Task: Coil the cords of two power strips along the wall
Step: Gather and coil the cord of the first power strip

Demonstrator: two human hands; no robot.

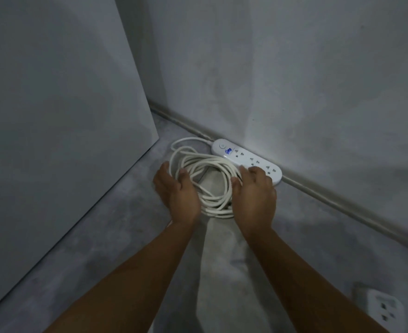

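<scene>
A white power strip (246, 157) with a blue-lit switch end lies flat on the grey floor against the wall's base. Its white cord (210, 169) lies in a loose round coil of several loops just in front of it. My left hand (175, 192) cups the coil's left side with fingers spread, touching the loops. My right hand (254, 195) rests on the coil's right side, its fingertips over the cord next to the strip. Neither hand is closed around the cord. Part of a second white power strip (384, 308) shows at the bottom right.
A grey wall (294, 80) runs diagonally from upper left to right, with a skirting strip (330, 200) along its foot. A tall grey panel (53, 104) stands on the left, closing off that side. Bare concrete floor (126, 248) lies below my arms.
</scene>
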